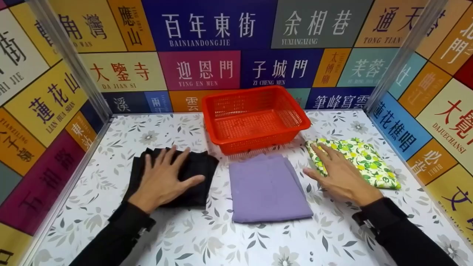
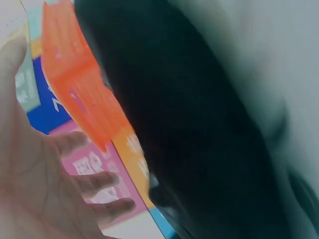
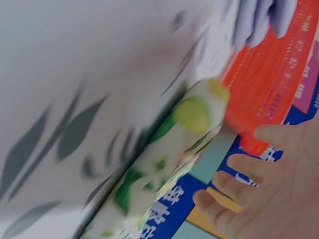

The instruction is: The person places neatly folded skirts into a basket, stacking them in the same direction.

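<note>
My left hand (image 1: 164,181), fingers spread, is over a folded black cloth (image 1: 197,166) on the left of the table; in the left wrist view its palm (image 2: 40,184) faces the dark cloth (image 2: 189,124) with a gap between. On the right, my right hand (image 1: 342,173) has its fingers extended over the left part of a folded cloth with a lemon print (image 1: 369,159). The right wrist view shows that hand (image 3: 279,184) apart from the lemon-print cloth (image 3: 174,134). Between the hands lies a folded lavender cloth (image 1: 269,192).
A red plastic basket (image 1: 255,142) with perforated sides stands at the back, behind the lavender cloth. The table (image 1: 207,240) has a leaf-and-flower cover. Panels with Chinese lettering (image 1: 199,70) wall in the back and both sides.
</note>
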{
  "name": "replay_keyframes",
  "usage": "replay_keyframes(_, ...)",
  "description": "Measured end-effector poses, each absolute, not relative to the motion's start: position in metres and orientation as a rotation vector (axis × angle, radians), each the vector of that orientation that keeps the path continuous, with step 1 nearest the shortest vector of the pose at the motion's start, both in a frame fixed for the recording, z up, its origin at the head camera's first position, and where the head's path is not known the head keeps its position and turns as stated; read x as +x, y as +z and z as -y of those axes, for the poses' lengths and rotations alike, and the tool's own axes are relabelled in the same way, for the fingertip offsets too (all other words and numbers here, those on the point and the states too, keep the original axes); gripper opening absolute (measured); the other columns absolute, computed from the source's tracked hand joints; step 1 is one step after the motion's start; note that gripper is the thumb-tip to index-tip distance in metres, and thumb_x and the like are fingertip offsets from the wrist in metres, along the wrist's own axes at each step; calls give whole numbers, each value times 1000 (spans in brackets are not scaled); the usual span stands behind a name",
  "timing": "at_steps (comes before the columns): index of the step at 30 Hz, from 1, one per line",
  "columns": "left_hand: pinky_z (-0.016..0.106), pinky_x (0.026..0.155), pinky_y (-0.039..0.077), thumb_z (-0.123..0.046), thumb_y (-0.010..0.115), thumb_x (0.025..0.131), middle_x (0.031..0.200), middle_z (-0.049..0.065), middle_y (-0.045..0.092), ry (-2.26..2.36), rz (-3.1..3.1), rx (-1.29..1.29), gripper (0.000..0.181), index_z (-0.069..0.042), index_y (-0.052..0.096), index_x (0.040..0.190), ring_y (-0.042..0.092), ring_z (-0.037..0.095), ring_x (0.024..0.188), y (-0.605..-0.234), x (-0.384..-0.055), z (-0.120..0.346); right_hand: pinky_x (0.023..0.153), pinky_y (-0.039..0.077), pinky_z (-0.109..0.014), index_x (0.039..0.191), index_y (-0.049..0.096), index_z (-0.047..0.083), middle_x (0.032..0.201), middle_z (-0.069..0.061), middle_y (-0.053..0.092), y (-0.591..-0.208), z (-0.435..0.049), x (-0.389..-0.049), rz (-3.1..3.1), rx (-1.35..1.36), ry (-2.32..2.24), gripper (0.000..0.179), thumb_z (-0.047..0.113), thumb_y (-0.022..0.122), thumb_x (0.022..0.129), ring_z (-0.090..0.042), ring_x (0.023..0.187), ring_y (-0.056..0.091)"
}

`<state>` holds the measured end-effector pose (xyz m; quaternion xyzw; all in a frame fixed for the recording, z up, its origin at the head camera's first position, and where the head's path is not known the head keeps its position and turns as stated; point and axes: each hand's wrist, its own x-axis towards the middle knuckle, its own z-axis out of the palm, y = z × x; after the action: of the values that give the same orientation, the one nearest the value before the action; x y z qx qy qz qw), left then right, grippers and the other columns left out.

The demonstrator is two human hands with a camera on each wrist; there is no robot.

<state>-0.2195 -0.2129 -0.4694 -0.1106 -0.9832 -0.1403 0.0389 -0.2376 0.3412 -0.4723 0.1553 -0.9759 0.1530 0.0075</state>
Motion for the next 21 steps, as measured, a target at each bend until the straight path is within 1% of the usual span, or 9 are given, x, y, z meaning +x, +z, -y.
replay_keyframes(2,88,140,5,-98,56,98,192,23,29,-427,3002,-357,111,-31,37,184,29,60,175,-468,-215,201,134,26,-89,188,22,23,192,-27,25,-471,-335,-235,3051,487,497,94,74,53,116,-61,173,30)
replay_keyframes(5,87,140,8,-97,56,99,189,23,35,-432,3001,-386,109,-25,45,180,33,58,174,-468,-210,183,132,35,-86,187,28,19,187,-27,37,-470,-327,-233,3041,491,521,95,75,53,115,-58,167,39)
replay_keyframes(9,84,142,10,-95,54,102,187,22,41,-443,3010,-436,106,-16,56,173,36,55,174,-468,-204,161,122,49,-77,183,38,11,168,-29,55,-471,-318,-230,3033,472,538,95,75,54,115,-52,150,54)
replay_keyframes(12,81,145,11,-91,53,105,183,22,47,-436,3012,-480,101,-12,63,167,39,53,173,-467,-201,145,113,55,-72,178,45,4,155,-31,61,-472,-311,-228,3039,430,529,95,75,53,115,-49,138,60)
replay_keyframes(14,78,146,12,-88,55,106,181,22,51,-435,3016,-499,96,-11,68,161,41,52,172,-467,-200,135,108,58,-71,174,49,0,151,-32,61,-471,-306,-226,3050,404,537,96,75,53,115,-49,133,61)
replay_keyframes(16,77,146,14,-85,58,107,177,23,55,-434,3016,-513,90,-10,74,152,45,51,170,-467,-199,125,106,60,-71,169,54,-4,148,-33,62,-471,-300,-224,3059,389,554,96,75,53,115,-49,131,62)
replay_keyframes(17,77,146,16,-84,59,107,175,24,57,-430,3017,-516,85,-10,79,143,47,50,168,-468,-198,120,108,60,-71,168,55,-6,147,-33,62,-470,-298,-223,3069,380,578,97,75,53,115,-49,132,62)
replay_keyframes(19,76,146,19,-83,61,107,171,24,61,-423,3022,-507,79,-11,83,129,51,49,165,-470,-196,110,112,59,-71,164,58,-9,146,-33,63,-471,-292,-221,3087,364,618,98,76,52,115,-48,132,63)
replay_keyframes(21,76,145,23,-83,62,106,165,25,66,-402,3025,-494,78,-10,86,118,56,48,161,-473,-195,101,113,59,-69,159,61,-12,143,-33,66,-471,-285,-219,3111,348,649,99,77,52,115,-46,129,65)
